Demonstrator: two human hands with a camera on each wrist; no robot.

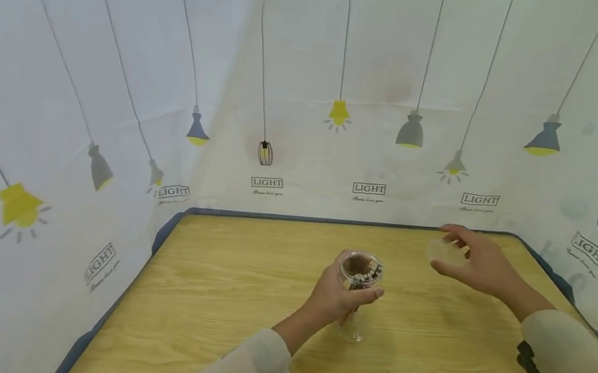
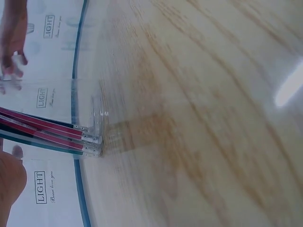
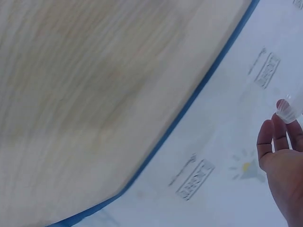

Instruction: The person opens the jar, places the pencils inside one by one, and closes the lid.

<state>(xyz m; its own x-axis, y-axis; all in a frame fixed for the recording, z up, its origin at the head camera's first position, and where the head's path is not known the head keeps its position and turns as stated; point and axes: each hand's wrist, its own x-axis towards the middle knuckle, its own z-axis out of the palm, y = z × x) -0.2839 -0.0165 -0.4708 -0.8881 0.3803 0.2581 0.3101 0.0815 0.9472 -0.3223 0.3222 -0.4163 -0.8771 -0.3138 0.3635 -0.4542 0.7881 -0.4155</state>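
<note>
My left hand [image 1: 334,293] grips a tall clear plastic jar [image 1: 356,331] around its upper part, its base down at the tabletop. The mouth of the jar is uncovered in the head view. Inside lean several slim pencils [image 2: 47,125], red and dark, their pale ends at the bottom in the left wrist view. To the right and farther back, my right hand [image 1: 484,264] is raised over the table, pinching a clear round lid [image 1: 446,252] between thumb and fingers. That lid [image 3: 289,109] is partly cut off by the frame edge in the right wrist view.
A wood-grain table [image 1: 227,303] lies under both hands, with a dark blue edging [image 1: 295,216] along its back and sides. White sheeting [image 1: 318,38] printed with hanging lamps rises behind it and on both sides.
</note>
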